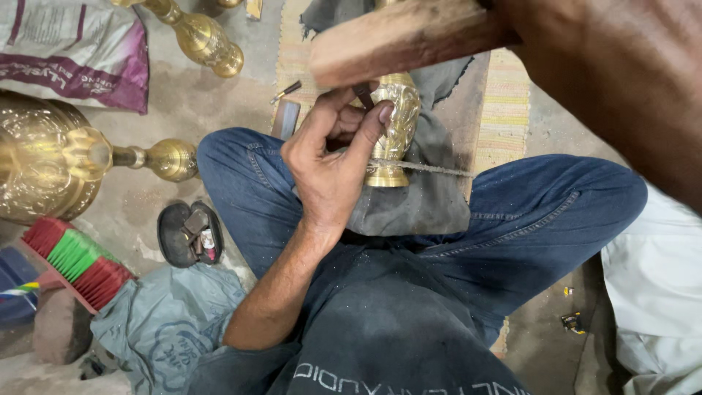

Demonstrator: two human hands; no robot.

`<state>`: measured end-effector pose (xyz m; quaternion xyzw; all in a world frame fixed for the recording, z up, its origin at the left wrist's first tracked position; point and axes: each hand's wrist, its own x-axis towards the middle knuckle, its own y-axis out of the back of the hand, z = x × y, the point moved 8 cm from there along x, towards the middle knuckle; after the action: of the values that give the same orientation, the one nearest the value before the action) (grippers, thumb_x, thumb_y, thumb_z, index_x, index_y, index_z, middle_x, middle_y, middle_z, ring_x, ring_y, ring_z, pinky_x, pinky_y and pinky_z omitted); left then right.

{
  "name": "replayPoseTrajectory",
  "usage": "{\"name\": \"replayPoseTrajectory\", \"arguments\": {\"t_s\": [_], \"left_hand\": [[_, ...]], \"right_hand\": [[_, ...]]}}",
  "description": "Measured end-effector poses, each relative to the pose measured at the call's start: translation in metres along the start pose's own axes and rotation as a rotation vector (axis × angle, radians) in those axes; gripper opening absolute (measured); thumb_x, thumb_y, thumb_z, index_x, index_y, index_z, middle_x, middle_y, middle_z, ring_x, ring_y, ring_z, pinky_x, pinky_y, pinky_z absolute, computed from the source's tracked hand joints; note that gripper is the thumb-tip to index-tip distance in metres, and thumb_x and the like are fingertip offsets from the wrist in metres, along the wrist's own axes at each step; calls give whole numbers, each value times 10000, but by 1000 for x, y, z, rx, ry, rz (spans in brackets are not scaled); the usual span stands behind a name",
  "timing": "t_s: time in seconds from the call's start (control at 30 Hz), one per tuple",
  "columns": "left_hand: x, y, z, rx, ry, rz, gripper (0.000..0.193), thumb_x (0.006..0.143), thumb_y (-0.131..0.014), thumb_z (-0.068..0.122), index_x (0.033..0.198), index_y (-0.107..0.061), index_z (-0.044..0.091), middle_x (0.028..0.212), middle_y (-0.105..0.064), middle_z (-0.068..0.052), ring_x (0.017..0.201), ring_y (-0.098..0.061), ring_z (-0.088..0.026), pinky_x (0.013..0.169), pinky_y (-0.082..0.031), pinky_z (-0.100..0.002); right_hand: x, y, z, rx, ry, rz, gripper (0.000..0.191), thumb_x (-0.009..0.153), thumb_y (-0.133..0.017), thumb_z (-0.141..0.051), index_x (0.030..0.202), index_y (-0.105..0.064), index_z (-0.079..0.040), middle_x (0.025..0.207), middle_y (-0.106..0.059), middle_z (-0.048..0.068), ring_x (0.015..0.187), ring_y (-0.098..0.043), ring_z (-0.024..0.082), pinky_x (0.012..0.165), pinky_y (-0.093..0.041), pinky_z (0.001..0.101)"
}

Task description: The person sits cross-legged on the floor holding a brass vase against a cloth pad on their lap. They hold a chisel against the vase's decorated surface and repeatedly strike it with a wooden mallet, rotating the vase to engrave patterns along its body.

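I sit cross-legged with a small engraved brass vase [395, 124] lying on a grey cloth [420, 201] between my knees. A cord [439, 170] runs across the vase's base. My left hand [333, 164] pinches a thin dark metal punch [361, 94] and sets its tip against the vase's upper body. My right hand [512, 22] is raised close to the camera, mostly cut off by the top edge. It grips a wooden mallet [402, 38], which hovers above the punch.
A large brass vessel [44, 157] with a spindle lies at the left, and another brass piece [201, 38] at the top. A red and green brush [77, 260], a dark dish of small bits [189, 234], a printed sack [73, 51] and a woven mat [504, 110] surround me.
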<state>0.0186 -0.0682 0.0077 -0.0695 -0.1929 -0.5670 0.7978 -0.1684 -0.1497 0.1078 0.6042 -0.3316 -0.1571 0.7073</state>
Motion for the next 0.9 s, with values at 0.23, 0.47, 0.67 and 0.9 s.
{"name": "replayPoseTrajectory", "arguments": {"t_s": [0.23,0.47,0.67,0.9], "left_hand": [[-2,0,-2,-11,-16,12,269,1006,-826,89,1212,-675,5,857,-771,-36,767,-735,-54,692,-609,-195],[-3,-1,-3,-50,25,-39,334,1041,-785,73,1345,-662,13,909,-779,-44,809,-745,-52,701,-601,-190],[-3,-1,0,-38,17,2,315,1007,-818,61,1282,-672,8,871,-776,-55,783,-737,-62,705,-600,-194],[-5,1,-3,-23,-15,23,309,1000,-828,57,1251,-663,-10,847,-769,-51,767,-732,-69,701,-603,-192]], "right_hand": [[-3,1,-6,-185,67,-4,123,1040,-779,-126,1068,-703,-33,823,-680,109,657,-662,219,596,-513,302],[-6,-1,-6,-279,74,-39,136,1053,-762,-168,1103,-686,-66,859,-678,71,692,-667,182,628,-526,272],[-13,-9,2,-213,90,59,123,1122,-705,-169,1113,-639,-65,957,-656,45,801,-659,163,758,-526,255],[-11,5,-14,-539,143,38,106,1108,-714,-198,1078,-665,-109,834,-642,-5,680,-632,89,688,-493,212]]}}
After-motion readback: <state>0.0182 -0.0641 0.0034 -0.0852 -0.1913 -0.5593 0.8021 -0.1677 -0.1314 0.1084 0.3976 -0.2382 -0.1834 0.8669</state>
